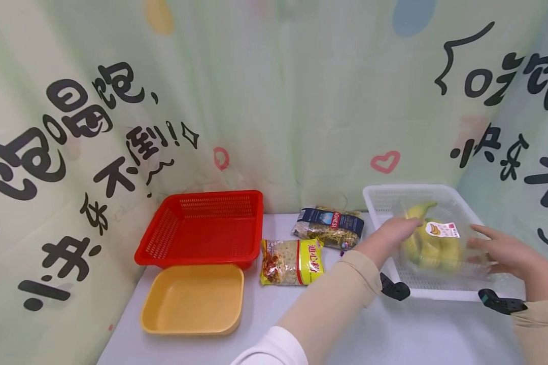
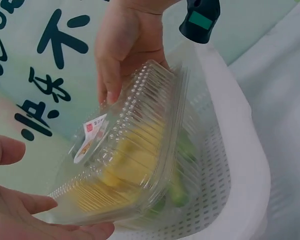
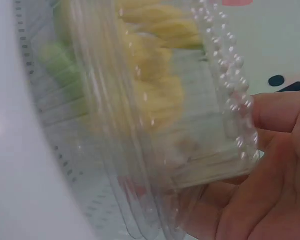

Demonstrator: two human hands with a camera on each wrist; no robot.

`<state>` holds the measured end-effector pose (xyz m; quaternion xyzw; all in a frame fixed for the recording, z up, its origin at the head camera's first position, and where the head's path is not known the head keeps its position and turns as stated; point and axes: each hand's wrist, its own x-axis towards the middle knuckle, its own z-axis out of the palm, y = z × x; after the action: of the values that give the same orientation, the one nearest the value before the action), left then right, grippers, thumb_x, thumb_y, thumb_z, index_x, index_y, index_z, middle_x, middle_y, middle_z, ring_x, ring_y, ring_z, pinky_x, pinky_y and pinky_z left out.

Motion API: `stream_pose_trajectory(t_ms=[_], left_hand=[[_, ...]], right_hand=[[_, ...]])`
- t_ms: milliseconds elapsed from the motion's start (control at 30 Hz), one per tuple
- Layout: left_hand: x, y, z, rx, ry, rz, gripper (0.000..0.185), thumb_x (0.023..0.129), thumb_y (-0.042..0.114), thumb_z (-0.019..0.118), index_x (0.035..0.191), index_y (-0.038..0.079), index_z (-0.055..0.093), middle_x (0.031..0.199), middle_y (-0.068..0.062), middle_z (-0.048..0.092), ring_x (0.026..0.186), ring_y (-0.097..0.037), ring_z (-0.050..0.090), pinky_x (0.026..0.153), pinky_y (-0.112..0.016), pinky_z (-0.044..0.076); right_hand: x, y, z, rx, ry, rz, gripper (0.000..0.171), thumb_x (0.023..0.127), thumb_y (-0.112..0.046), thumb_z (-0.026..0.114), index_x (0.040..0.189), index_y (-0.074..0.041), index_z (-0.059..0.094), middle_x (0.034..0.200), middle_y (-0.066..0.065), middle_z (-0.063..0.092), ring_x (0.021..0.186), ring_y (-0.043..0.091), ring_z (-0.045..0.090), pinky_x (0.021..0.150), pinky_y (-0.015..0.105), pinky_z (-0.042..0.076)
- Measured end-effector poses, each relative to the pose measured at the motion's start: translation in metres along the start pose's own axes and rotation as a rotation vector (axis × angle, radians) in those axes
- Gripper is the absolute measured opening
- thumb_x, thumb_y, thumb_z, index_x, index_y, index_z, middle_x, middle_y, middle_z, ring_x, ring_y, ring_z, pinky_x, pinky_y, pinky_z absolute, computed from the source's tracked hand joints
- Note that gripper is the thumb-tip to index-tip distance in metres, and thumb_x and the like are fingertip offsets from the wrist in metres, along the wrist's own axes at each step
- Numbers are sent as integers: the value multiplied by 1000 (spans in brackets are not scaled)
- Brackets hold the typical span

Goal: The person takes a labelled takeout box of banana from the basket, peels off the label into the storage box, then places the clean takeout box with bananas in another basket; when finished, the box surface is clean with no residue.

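Observation:
A clear plastic clamshell box of yellow-green bananas (image 1: 434,244) with a small label is held tilted over the white perforated basket (image 1: 380,198) at the right. My left hand (image 1: 391,234) lies against its left end with fairly straight fingers (image 2: 35,204), thumb apart from the box (image 2: 130,160). My right hand (image 1: 507,253) holds the opposite end. In the right wrist view its thumb (image 3: 282,111) sits on the box's rim (image 3: 240,115) with fingers underneath. The basket wall (image 2: 240,150) is just below the box.
A red perforated basket (image 1: 164,238) stands at the back left, with a yellow tray (image 1: 155,309) in front of it. Two bags of pasta, one yellow (image 1: 292,262) and one dark blue (image 1: 330,226), lie between the baskets. Printed curtains close in the table's back and sides.

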<state>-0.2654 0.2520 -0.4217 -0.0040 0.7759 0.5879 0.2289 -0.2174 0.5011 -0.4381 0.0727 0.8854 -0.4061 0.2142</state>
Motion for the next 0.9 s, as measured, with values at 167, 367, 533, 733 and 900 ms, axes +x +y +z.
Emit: stream_pose_trajectory(t_ms=[167, 367, 533, 733, 900], left_hand=[[0, 5, -17, -34, -37, 81, 36, 90, 34, 61, 117, 13, 70, 105, 1, 69, 91, -13, 64, 87, -30, 55], [-2, 3, -34, -56, -4, 118, 33, 91, 35, 60, 118, 19, 72, 109, 5, 71, 93, -11, 65, 89, -28, 53], [-7, -2, -52, -33, -27, 180, 39, 94, 44, 56, 129, 30, 65, 127, 11, 66, 114, -11, 62, 102, -36, 49], [-19, -9, -74, -35, -89, 243, 49, 95, 53, 54, 143, 47, 46, 149, 15, 48, 140, -16, 44, 113, -47, 39], [-28, -17, -89, -83, -144, 248, 61, 93, 55, 59, 147, 54, 31, 158, 12, 33, 141, -21, 42, 108, -49, 45]], right_hand=[[-4, -11, -2, -56, 105, -48, 79, 105, -46, 31, 152, 5, -9, 138, 45, 29, 103, 41, 58, 73, 46, 58], [-14, -30, 0, -90, 178, -60, 82, 104, -51, 29, 153, 2, -8, 139, 45, 24, 108, 56, 43, 68, 45, 57], [-23, -48, 7, -112, 246, -89, 82, 104, -52, 28, 153, 3, -8, 140, 47, 20, 106, 56, 43, 65, 44, 58], [-34, -72, 25, -78, 319, -158, 79, 105, -47, 31, 154, 4, -6, 139, 47, 26, 107, 57, 43, 65, 47, 57], [-44, -95, 47, -58, 348, -179, 81, 105, -47, 33, 154, 5, -5, 134, 46, 31, 106, 55, 47, 66, 50, 59]])
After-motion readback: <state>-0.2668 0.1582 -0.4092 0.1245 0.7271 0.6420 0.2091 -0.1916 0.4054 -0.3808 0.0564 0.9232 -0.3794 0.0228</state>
